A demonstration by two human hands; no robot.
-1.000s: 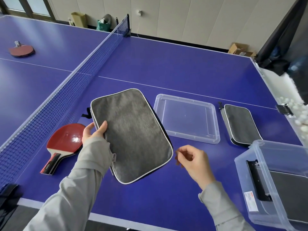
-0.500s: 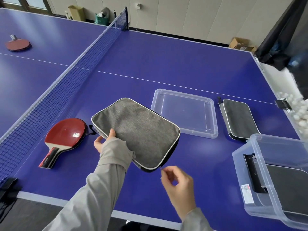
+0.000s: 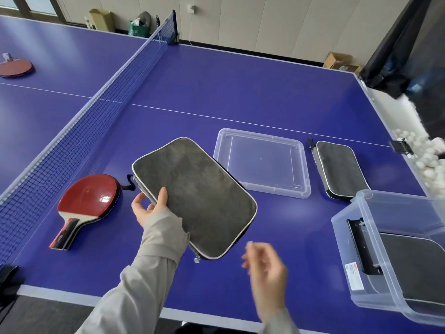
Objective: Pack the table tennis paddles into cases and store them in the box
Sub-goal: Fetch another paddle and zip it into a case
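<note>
- Two hands show: my left hand (image 3: 148,208) pinches the grey case (image 3: 195,197) at its left edge, thumb on top, the other fingers underneath.
- That case is tilted, its near end lifted over the blue table (image 3: 240,92); a small zipper pull (image 3: 197,259) hangs at its near corner, beside my sleeve (image 3: 166,239).
- My right hand (image 3: 266,268) floats near and right of the case, touching nothing, blurred, fingers loosely curled and a little apart.
- One red paddle (image 3: 88,203) lies flat on the table left of the case, handle toward me, close to the net (image 3: 72,141).
- Another paddle (image 3: 15,68) lies far left, across the net.
- Right of the case sits a clear lid (image 3: 262,162), flat on the table.
- Right of the lid lies a second case (image 3: 339,169), zipped shut as far as I can see.
- Nearest right, the clear box (image 3: 395,249) holds a dark case (image 3: 419,268) lying in its bottom.
- White balls (image 3: 431,157) are heaped beyond the table's right edge.
</note>
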